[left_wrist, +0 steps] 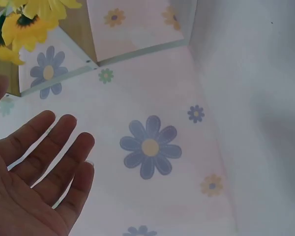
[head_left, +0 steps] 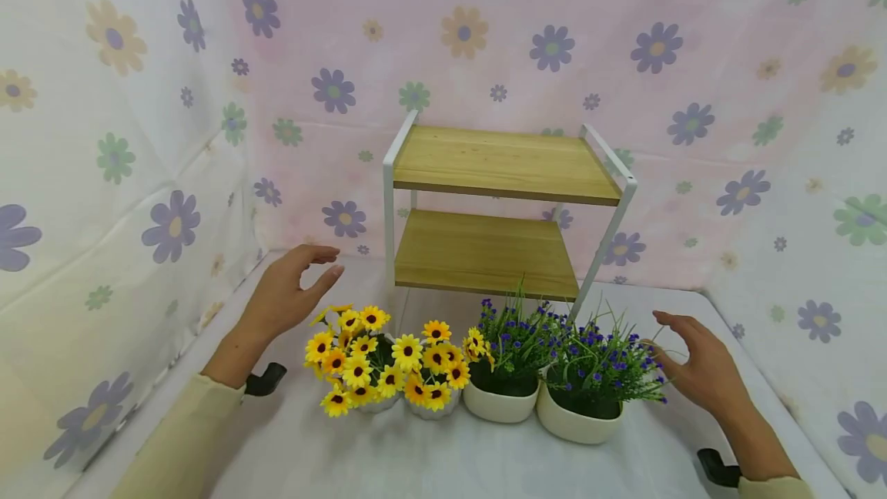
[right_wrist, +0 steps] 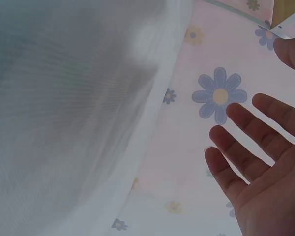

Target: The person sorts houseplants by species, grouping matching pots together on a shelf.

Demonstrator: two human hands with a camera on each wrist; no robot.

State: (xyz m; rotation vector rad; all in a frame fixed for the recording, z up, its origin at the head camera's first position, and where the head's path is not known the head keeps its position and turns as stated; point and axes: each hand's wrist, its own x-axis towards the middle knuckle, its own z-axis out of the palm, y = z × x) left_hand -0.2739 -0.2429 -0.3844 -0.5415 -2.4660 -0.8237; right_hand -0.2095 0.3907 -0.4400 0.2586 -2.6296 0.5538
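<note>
My left hand [head_left: 284, 293] hovers at the left of the yellow artificial flowers [head_left: 356, 370], its fingers relaxed and holding nothing. On the other side, my right hand [head_left: 703, 368] is held beside the rightmost pot of purple flowers [head_left: 603, 364], with fingers spread and nothing in them. Two pots of yellow flowers and two cream pots of purple flowers stand in a row between the hands. One cream pot [head_left: 502, 404] sits next to the right-hand cream pot [head_left: 580, 423]. In the left wrist view, yellow petals [left_wrist: 32, 29] show above the fingers.
Behind the flowers stands a two-tier rack with a wooden top shelf [head_left: 506, 164], a lower shelf [head_left: 485, 252] and a white metal frame [head_left: 389, 214]. A white cloth [head_left: 333, 460] covers the table. Flower-patterned fabric [head_left: 485, 60] hangs at the back and both sides.
</note>
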